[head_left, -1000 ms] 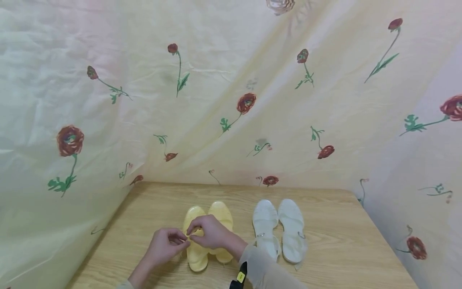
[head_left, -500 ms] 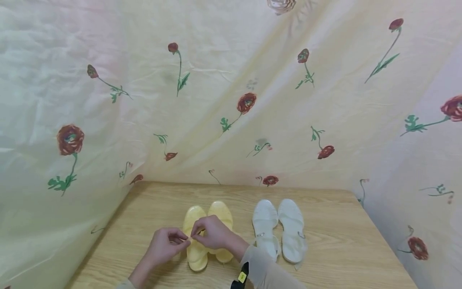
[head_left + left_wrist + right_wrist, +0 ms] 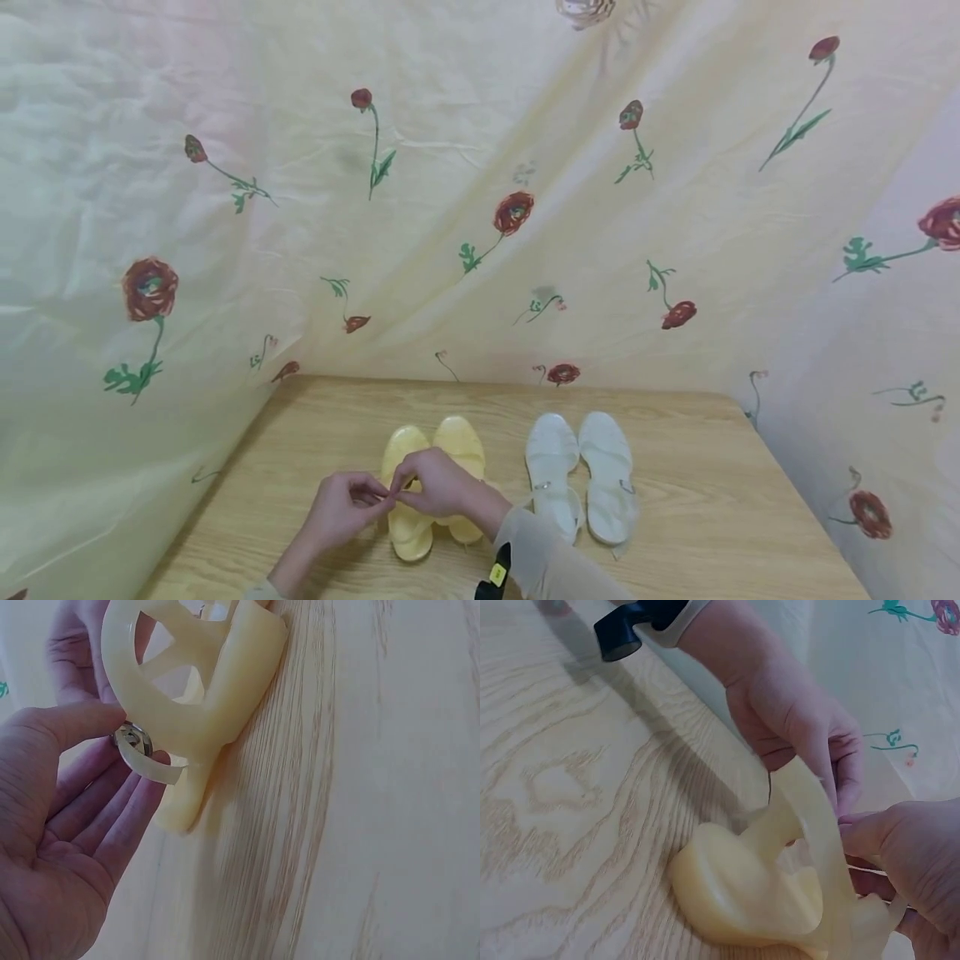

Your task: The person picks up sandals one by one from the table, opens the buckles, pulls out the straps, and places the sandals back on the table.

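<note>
A pair of yellow jelly sandals lies on the wooden table, and both hands meet over the left sandal [image 3: 410, 542]. My left hand [image 3: 337, 510] pinches a small metal buckle [image 3: 135, 739] on its ankle strap between thumb and fingers. A short loose strap end [image 3: 154, 769] curls below the buckle in the left wrist view. From the other side my right hand [image 3: 438, 483] pinches the thin strap close to the buckle, thumb and index finger together; its tips are partly hidden. The other yellow sandal [image 3: 459, 437] lies just to the right, partly behind the right hand.
A pair of white sandals [image 3: 551, 442] lies to the right on the wooden table [image 3: 712, 500], near the right forearm. Flower-printed cloth [image 3: 450, 250] hangs around the table's back and sides. A black wrist device [image 3: 495, 579] sits at the right sleeve.
The right hand's fingertips shifted slightly right, away from the left hand, then came back left to meet it. The left hand and the sandals have stayed nearly in place.
</note>
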### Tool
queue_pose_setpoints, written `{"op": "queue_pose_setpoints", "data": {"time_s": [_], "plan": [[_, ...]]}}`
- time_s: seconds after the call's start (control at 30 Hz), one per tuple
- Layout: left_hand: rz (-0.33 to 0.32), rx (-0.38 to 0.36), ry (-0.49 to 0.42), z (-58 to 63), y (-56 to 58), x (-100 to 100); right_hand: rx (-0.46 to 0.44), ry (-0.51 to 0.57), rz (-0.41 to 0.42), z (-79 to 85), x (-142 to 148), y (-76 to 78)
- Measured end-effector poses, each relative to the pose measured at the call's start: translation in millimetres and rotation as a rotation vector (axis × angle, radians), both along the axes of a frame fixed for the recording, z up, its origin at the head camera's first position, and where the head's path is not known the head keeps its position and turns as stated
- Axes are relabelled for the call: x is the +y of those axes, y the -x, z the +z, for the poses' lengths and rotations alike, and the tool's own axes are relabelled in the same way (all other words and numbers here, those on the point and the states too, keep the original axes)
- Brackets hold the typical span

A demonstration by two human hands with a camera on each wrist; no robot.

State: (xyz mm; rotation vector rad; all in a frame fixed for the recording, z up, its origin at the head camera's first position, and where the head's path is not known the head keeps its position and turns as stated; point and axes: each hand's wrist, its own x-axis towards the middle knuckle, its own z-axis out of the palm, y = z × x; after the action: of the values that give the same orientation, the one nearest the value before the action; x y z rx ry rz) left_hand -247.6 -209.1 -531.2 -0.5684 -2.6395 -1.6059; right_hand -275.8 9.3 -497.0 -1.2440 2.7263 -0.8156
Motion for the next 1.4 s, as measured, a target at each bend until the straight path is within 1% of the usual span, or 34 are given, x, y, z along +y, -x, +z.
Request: {"op": "queue_pose_setpoints", "data": {"time_s": [0.17,0.23,0.4,0.5,0.77,1.0,1.2,1.27,1.4], "plan": [[-0.009,-0.005,0.017,1.1,-0.4,-0.1,0.031,-0.025,0.007,-4.8,4.0,1.5],[-0.005,-0.008,0.017,0.3,-0.5,-0.3,0.054,-0.019,0.013,-5.6,5.9,1.7],[-0.003,-0.013,-0.011,-1.7,-0.4,0.7,0.073,0.030,0.022,-3.3,7.5,1.0],[-0.007,-0.009,-0.027,-2.1,-0.7,0.9,0.073,0.039,0.022,-2.5,5.6,0.9],[-0.012,-0.010,-0.022,-1.0,-0.7,1.8,0.066,-0.022,-0.005,-5.7,5.9,1.4],[0.007,-0.028,-0.015,0.2,-3.7,-2.9,0.062,-0.015,-0.024,-2.4,8.8,-0.2],[-0.001,-0.008,-0.016,-0.2,-5.0,-3.1,0.086,0.006,-0.011,-1.2,6.4,0.0],[0.000,-0.001,-0.020,-0.1,-4.5,-1.4,0.109,0.001,-0.004,-1.6,5.2,0.2],[0.001,0.007,-0.019,-0.3,-3.7,1.1,0.128,-0.016,-0.005,-3.0,4.4,0.3]]}}
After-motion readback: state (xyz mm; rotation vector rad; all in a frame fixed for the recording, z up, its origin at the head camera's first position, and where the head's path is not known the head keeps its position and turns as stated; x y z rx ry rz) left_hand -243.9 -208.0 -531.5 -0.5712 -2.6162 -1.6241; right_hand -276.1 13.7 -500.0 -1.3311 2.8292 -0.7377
